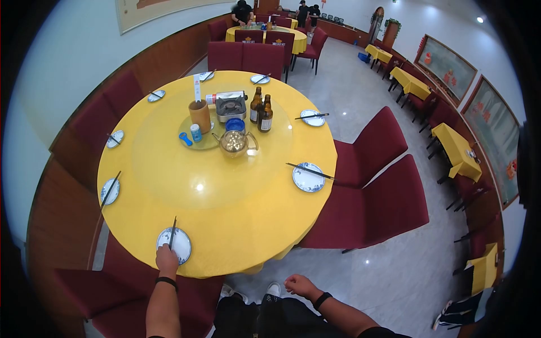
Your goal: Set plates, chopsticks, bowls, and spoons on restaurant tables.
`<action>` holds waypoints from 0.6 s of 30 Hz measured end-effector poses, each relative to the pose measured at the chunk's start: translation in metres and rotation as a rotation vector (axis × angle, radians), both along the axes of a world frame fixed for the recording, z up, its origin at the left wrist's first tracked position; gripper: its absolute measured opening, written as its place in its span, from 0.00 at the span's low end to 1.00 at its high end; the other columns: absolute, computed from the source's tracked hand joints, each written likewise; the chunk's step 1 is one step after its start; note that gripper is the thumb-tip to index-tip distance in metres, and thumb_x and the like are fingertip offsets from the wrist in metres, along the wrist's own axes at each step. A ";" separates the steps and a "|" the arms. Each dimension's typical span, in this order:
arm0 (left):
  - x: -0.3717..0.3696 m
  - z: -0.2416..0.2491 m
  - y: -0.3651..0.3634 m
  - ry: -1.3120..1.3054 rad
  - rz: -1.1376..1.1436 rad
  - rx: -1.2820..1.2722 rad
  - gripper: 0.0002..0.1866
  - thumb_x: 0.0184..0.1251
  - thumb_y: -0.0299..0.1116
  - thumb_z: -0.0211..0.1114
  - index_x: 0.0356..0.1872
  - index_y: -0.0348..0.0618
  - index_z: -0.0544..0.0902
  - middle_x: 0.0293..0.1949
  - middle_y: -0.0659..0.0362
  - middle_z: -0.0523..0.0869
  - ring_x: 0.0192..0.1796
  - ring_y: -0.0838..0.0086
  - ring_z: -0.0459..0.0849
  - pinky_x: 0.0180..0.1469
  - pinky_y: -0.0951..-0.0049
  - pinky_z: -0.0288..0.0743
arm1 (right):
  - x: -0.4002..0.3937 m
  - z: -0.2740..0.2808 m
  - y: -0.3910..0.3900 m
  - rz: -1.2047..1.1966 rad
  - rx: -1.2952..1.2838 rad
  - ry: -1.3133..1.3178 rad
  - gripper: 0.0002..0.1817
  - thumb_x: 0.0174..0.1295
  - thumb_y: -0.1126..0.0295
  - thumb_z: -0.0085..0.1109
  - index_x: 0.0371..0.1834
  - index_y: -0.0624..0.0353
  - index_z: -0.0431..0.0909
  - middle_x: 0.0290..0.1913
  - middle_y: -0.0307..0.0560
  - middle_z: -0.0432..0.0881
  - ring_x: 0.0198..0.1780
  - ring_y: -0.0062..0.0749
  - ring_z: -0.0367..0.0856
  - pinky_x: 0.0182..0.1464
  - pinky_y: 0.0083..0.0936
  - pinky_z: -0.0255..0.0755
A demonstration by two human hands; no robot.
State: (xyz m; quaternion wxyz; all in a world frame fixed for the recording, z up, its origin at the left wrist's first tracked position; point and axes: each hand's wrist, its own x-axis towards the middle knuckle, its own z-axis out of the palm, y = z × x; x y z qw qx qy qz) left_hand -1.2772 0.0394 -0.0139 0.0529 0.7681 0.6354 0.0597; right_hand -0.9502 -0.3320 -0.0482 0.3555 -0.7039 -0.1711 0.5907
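My left hand (165, 258) is over the near edge of a blue-and-white plate (181, 245) at the front of the round table. Its fingers are closed around the lower end of a pair of dark chopsticks (173, 230), which point away from me across the plate. Part of the plate is hidden under the hand. My right hand (302, 286) hangs off the table over the floor, fingers loosely curled, with nothing visible in them. More plates with chopsticks circle the table, among them a plate (308, 181) to the right and a plate (111, 195) to the left.
On the yellow tablecloth (242, 225) stand a glass teapot (234, 144), a portable stove (230, 107), brown bottles (265, 117) and a wooden holder (199, 115). Maroon chairs (394, 203) border the table closely. Several people are farther back, one beside another yellow-covered table (296, 42).
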 end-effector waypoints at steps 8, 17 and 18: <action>0.002 -0.009 0.002 -0.028 0.029 0.005 0.08 0.63 0.31 0.64 0.36 0.37 0.79 0.39 0.47 0.82 0.45 0.51 0.82 0.46 0.54 0.77 | 0.005 -0.008 -0.009 -0.002 -0.011 0.012 0.17 0.65 0.60 0.60 0.46 0.64 0.76 0.37 0.44 0.82 0.37 0.26 0.81 0.40 0.24 0.78; 0.004 -0.011 0.001 -0.028 0.040 -0.040 0.11 0.62 0.35 0.63 0.37 0.36 0.80 0.40 0.42 0.81 0.44 0.47 0.81 0.47 0.51 0.77 | 0.021 -0.008 -0.019 0.024 -0.072 -0.044 0.17 0.65 0.60 0.59 0.45 0.65 0.77 0.37 0.47 0.83 0.37 0.30 0.83 0.40 0.27 0.79; -0.002 -0.026 0.007 -0.115 0.033 0.015 0.11 0.60 0.34 0.61 0.37 0.36 0.81 0.39 0.39 0.82 0.42 0.45 0.82 0.46 0.49 0.77 | 0.026 -0.013 -0.019 0.064 -0.059 -0.085 0.16 0.65 0.61 0.59 0.45 0.65 0.77 0.36 0.47 0.83 0.36 0.30 0.83 0.39 0.28 0.79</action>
